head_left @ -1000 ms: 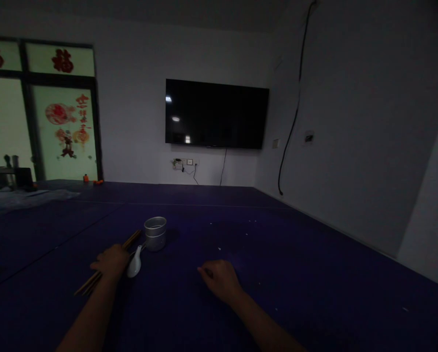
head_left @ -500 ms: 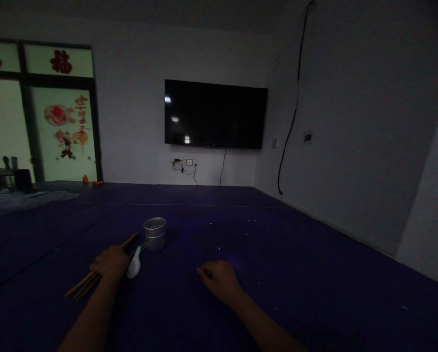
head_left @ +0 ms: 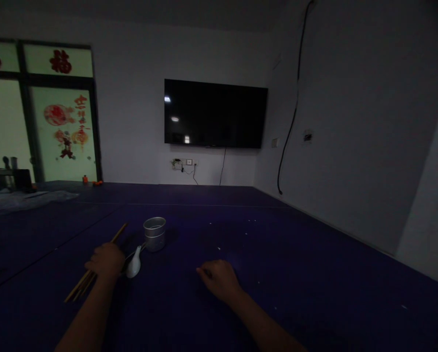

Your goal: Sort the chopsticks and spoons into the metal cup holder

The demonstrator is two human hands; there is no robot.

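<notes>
My left hand (head_left: 106,259) is closed over a bundle of wooden chopsticks (head_left: 78,286) on the dark blue tabletop. Several ends stick out toward me, and one reaches past the far side of the hand. Just right of that hand lies a white soup spoon (head_left: 134,266), its handle pointing away. Behind the spoon stands an upright grey metal cup (head_left: 155,240). Something thin and pale runs between the cup and my left hand; its kind is unclear. My right hand (head_left: 221,281) rests on the table in a loose fist, with nothing visible in it.
The wide blue tabletop (head_left: 189,313) carries small white scraps (head_left: 219,248). Crumpled clear plastic (head_left: 39,200) and a black holder (head_left: 9,179) are at the far left. Small orange items (head_left: 97,183) stand near the far edge. A wall borders the right side.
My left hand has shifted slightly left, and the chopsticks have turned to lie steeper, their far end further left. My right hand, the spoon and the cup stay in place.
</notes>
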